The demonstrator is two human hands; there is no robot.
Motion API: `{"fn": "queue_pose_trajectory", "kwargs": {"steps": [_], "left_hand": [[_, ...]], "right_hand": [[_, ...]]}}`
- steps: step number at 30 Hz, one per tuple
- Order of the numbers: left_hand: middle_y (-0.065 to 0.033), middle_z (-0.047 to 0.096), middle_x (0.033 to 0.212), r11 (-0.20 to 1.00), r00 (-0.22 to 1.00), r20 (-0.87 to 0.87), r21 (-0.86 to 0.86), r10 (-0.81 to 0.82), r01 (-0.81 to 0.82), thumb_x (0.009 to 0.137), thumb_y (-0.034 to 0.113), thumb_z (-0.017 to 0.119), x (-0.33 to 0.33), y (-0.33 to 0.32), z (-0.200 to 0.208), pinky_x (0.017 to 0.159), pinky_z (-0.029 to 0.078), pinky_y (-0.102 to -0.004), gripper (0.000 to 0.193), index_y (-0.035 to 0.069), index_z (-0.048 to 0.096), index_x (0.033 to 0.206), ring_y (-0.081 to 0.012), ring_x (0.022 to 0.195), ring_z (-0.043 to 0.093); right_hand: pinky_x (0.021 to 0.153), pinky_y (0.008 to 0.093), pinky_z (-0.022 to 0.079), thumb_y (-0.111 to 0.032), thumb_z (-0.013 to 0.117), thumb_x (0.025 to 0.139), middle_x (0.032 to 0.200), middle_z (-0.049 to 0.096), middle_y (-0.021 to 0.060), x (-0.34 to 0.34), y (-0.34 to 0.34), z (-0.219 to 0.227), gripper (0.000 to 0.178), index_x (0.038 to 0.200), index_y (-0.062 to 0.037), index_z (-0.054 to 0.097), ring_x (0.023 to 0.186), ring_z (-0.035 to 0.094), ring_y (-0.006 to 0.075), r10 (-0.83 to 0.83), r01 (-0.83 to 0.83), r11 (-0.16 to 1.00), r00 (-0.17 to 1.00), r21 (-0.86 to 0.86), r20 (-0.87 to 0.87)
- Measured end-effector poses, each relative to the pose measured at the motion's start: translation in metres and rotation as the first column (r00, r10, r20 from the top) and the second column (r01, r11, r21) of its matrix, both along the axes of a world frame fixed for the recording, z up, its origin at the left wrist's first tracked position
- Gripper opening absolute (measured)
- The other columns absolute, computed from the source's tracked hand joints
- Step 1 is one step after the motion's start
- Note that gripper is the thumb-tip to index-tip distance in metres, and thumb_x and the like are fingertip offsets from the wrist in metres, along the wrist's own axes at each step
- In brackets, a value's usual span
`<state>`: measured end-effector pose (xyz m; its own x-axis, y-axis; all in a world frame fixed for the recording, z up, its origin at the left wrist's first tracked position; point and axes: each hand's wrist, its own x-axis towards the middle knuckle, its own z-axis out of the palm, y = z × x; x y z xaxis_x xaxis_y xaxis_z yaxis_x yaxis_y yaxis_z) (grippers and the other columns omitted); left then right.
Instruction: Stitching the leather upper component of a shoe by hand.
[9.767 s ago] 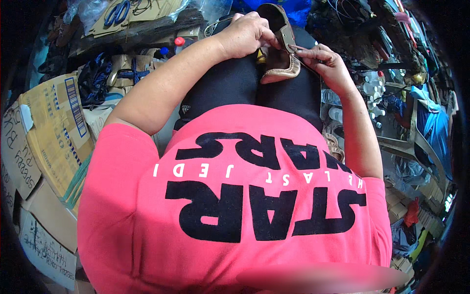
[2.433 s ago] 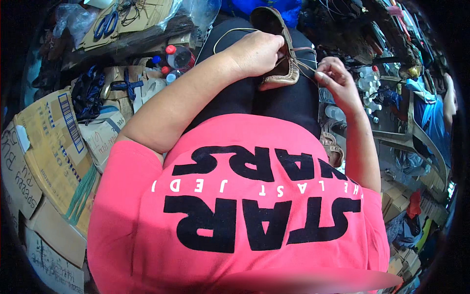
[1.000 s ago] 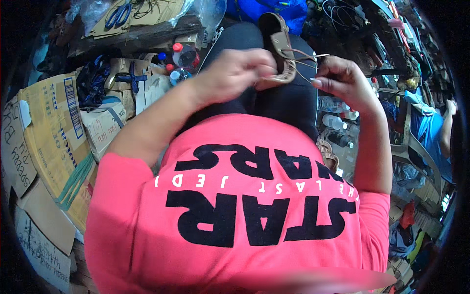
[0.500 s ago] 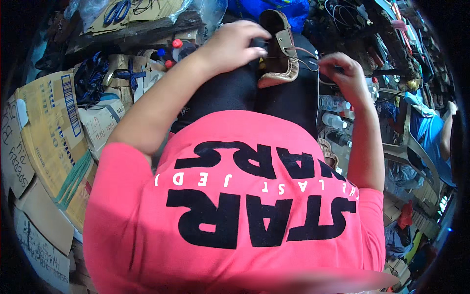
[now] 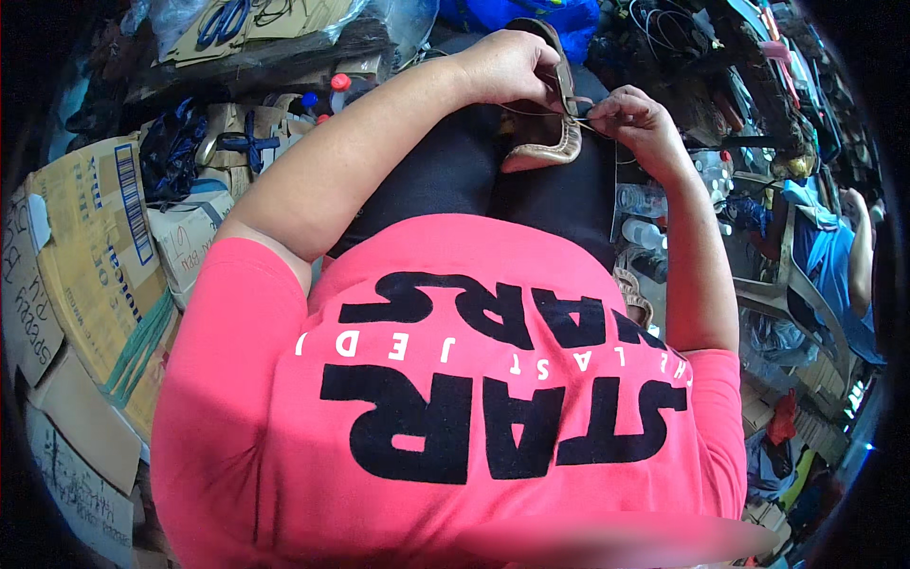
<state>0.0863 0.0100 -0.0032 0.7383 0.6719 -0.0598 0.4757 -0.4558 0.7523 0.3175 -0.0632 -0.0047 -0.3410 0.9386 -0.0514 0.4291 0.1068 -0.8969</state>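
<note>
A brown leather moccasin-style shoe (image 5: 545,152) with a pale stitched edge lies across my dark-trousered thighs, its opening facing up. My left hand (image 5: 512,68) reaches over the opening from the left. Its fingers are bent together against the inner side, and their tips are partly hidden. To the right of the shoe, my right hand (image 5: 635,123) pinches a thin thread (image 5: 583,122) close to the outer side. Another thin strand curves below my left fingers. A short brown lace end sticks out by the eyelet, between the hands.
Cardboard boxes (image 5: 85,275) are stacked at my left, near bottles with coloured caps (image 5: 341,83). Blue-handled scissors (image 5: 224,21) lie at the far left. Clear plastic bottles (image 5: 645,233) stand at my right, beyond which sits a person in blue (image 5: 825,256).
My left hand has moved right and into the shoe's opening. My right hand has come in left to the shoe's side, and the thread loop there has shrunk.
</note>
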Motion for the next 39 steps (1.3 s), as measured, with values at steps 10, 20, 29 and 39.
{"fn": "queue_pose_trajectory", "kwargs": {"steps": [10, 20, 29, 39], "left_hand": [[-0.0074, 0.070, 0.083, 0.993, 0.987, 0.158, -0.114, 0.000, 0.019, 0.066, 0.020, 0.078, 0.002, 0.005, -0.021, 0.070, 0.049, -0.0294, 0.026, 0.010, 0.072, 0.089, -0.0162, 0.074, 0.065], [-0.0052, 0.071, 0.083, 0.950, 0.969, 0.246, -0.308, 0.023, 0.056, 0.067, 0.017, 0.078, 0.003, 0.004, -0.021, 0.072, 0.047, -0.0276, 0.024, 0.009, 0.073, 0.089, -0.0129, 0.075, 0.064], [0.0001, 0.069, 0.086, 0.922, 0.979, 0.203, -0.383, 0.029, 0.052, 0.072, 0.007, 0.073, 0.003, 0.003, -0.017, 0.080, 0.046, -0.0247, 0.023, 0.006, 0.071, 0.095, -0.0077, 0.080, 0.060], [-0.0009, 0.069, 0.086, 0.912, 0.977, 0.213, -0.405, 0.019, 0.071, 0.074, 0.006, 0.071, 0.003, 0.003, -0.015, 0.080, 0.046, -0.0258, 0.021, 0.006, 0.071, 0.096, -0.0086, 0.080, 0.060]], "right_hand": [[0.078, 0.0239, 0.049, 0.007, 0.065, 0.077, 0.089, 0.058, 0.0011, 0.004, -0.001, 0.006, 0.017, 0.088, -0.0052, 0.069, 0.086, 0.058, 0.0111, -0.046, 0.043, 0.999, 0.991, 0.029, 0.129], [0.076, 0.0237, 0.045, 0.004, 0.066, 0.077, 0.088, 0.059, 0.0000, 0.006, -0.001, -0.001, 0.014, 0.087, -0.0062, 0.069, 0.084, 0.056, 0.0099, -0.017, 0.013, 0.999, 0.995, 0.042, 0.097], [0.076, 0.0235, 0.045, 0.003, 0.066, 0.078, 0.088, 0.059, 0.0002, 0.008, -0.002, -0.002, 0.013, 0.087, -0.0060, 0.069, 0.084, 0.056, 0.0097, -0.009, 0.007, 0.999, 0.999, 0.038, 0.047], [0.076, 0.0229, 0.046, 0.003, 0.068, 0.076, 0.085, 0.058, 0.0013, -0.004, -0.005, -0.003, 0.013, 0.087, -0.0039, 0.069, 0.083, 0.057, 0.0102, -0.015, 0.013, 0.996, 1.000, 0.083, 0.017]]}}
